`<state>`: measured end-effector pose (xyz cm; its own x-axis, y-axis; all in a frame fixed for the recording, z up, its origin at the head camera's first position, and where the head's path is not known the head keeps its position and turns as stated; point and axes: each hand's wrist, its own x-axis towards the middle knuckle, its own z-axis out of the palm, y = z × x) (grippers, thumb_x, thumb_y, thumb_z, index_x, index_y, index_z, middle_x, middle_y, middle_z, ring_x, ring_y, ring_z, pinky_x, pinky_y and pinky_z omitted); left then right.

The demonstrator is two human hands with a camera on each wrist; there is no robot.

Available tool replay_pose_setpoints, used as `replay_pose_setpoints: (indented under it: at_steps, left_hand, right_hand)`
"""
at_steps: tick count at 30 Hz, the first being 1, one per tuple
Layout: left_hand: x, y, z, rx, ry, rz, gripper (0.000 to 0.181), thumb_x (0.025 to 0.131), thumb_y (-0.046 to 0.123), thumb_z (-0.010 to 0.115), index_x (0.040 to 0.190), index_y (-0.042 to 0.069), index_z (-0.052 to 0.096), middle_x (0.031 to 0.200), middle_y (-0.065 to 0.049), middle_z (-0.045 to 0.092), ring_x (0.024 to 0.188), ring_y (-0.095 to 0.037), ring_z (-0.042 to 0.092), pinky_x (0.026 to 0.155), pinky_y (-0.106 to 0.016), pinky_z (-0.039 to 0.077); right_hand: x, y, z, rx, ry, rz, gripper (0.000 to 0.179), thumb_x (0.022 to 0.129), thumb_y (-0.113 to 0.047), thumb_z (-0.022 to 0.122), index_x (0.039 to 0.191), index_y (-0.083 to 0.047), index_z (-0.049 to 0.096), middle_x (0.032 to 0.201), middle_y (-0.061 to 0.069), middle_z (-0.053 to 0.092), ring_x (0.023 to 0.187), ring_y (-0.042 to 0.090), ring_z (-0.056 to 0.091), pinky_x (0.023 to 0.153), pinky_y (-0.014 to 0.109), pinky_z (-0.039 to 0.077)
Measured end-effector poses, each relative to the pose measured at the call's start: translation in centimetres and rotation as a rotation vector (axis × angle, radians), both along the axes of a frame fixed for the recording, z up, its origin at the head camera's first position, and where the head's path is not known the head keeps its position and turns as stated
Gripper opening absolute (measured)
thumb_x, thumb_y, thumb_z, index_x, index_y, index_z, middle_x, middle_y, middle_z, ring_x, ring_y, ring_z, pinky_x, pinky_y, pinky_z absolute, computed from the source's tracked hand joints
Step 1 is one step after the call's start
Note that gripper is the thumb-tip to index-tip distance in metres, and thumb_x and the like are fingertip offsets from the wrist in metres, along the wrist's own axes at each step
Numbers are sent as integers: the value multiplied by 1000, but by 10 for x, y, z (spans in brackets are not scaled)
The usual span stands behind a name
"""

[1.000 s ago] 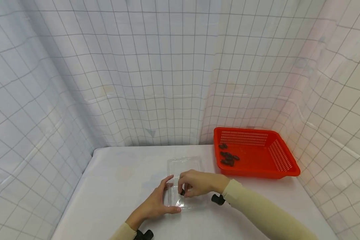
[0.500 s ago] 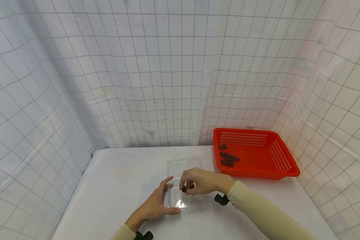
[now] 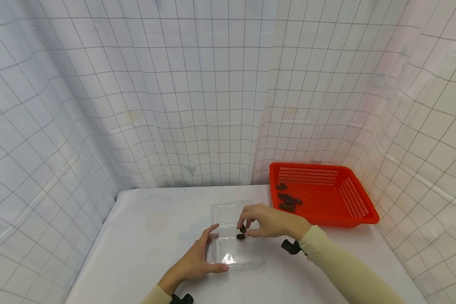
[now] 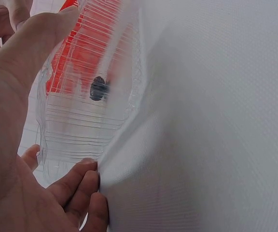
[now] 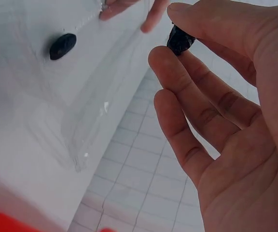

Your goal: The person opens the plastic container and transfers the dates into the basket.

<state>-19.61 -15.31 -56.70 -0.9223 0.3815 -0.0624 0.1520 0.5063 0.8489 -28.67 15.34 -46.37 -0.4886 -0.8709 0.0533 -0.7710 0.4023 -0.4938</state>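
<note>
We see a white table (image 3: pixel 148 236) with grid curtains (image 3: pixel 175 93) around it. At about 2 o'clock on the table stands a red basket (image 3: pixel 359 211), and some dark pieces (image 3: pixel 287 202) lie in its near left corner. In the middle of the table lies a clear plastic container (image 3: pixel 229 253), open. Our left hand (image 3: pixel 195 259) holds it from 9 o'clock, thumb on the near rim and fingers curled at the far side, so the hand is clamped on the container. Our right hand (image 3: pixel 267 221) hovers over the container at 1 o'clock and pinches a dark piece (image 3: pixel 242 229) between thumb and fingertips. Another dark piece (image 3: pixel 241 236) lies inside the container, just below the pinched one.
</note>
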Motion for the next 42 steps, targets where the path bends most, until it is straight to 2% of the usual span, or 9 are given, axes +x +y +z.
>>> replay_pose_setpoints:
  at_steps: [10, 12, 15, 19, 24, 27, 31, 37, 42]
  left_hand:
    - [-1, 1, -1, 12, -29, 2, 131, 86, 40, 105, 185, 18, 23, 173, -22, 56, 144, -33, 62, 117, -62, 53]
    - [-1, 0, 0, 16, -33, 1, 131, 86, 40, 105, 185, 18, 22, 173, -22, 55, 144, -33, 61, 117, -61, 52]
    - [-1, 0, 0, 18, -32, -2, 131, 86, 39, 105, 185, 18, 22, 174, -21, 55, 145, -33, 61, 117, -61, 52]
    - [-1, -1, 0, 11, -31, -3, 131, 86, 39, 105, 185, 18, 22, 174, -21, 54, 146, -33, 60, 118, -62, 51]
    - [0, -1, 1, 1, -30, 2, 132, 86, 41, 105, 185, 17, 22, 174, -21, 55, 146, -34, 60, 119, -63, 50]
    - [0, -1, 2, -1, -31, 2, 132, 85, 41, 105, 185, 17, 22, 173, -21, 55, 146, -34, 60, 118, -63, 51]
    - [-1, -1, 2, 7, -35, 0, 132, 86, 41, 105, 185, 17, 22, 174, -21, 54, 147, -34, 60, 119, -63, 50]
    - [0, -1, 1, 5, -36, 3, 132, 86, 43, 105, 185, 18, 22, 175, -20, 54, 149, -35, 59, 120, -65, 49]
    - [1, -1, 1, 2, -32, 3, 131, 86, 40, 105, 185, 18, 23, 175, -21, 55, 149, -37, 59, 119, -65, 50]
  right_hand:
    - [-10, 38, 17, -42, 21, -108, 24, 105, -13, 89, 126, -22, 85, 123, -7, 81, 110, 13, 82, 104, 33, 67]
    - [-12, 45, 21, -49, 18, -140, 23, 105, -14, 89, 126, -24, 85, 122, -9, 81, 109, 14, 82, 103, 36, 67]
    - [-15, 56, 28, -54, 4, -199, 24, 105, -15, 88, 125, -27, 86, 120, -11, 81, 108, 11, 81, 101, 41, 69]
    - [-20, 71, 33, -71, 22, -252, 25, 104, -14, 88, 124, -29, 86, 119, -11, 80, 105, 7, 77, 95, 39, 70]
    - [-30, 89, 33, -103, 33, -293, 26, 103, -11, 90, 121, -30, 85, 117, -11, 79, 101, 11, 74, 93, 37, 69]
    - [-35, 99, 32, -97, 40, -325, 24, 102, -13, 92, 123, -25, 85, 113, -13, 79, 101, 10, 74, 95, 38, 68]
    - [-44, 112, 32, -71, 70, -364, 27, 101, -14, 94, 126, -19, 86, 117, -13, 82, 106, 11, 75, 98, 41, 67]
    - [-56, 128, 29, -35, 80, -424, 29, 101, -14, 94, 127, -23, 87, 127, -9, 84, 120, 19, 76, 106, 45, 65]
    - [-64, 141, 28, -37, 52, -466, 30, 101, -14, 94, 126, -27, 86, 127, -7, 84, 117, 21, 76, 106, 50, 64]
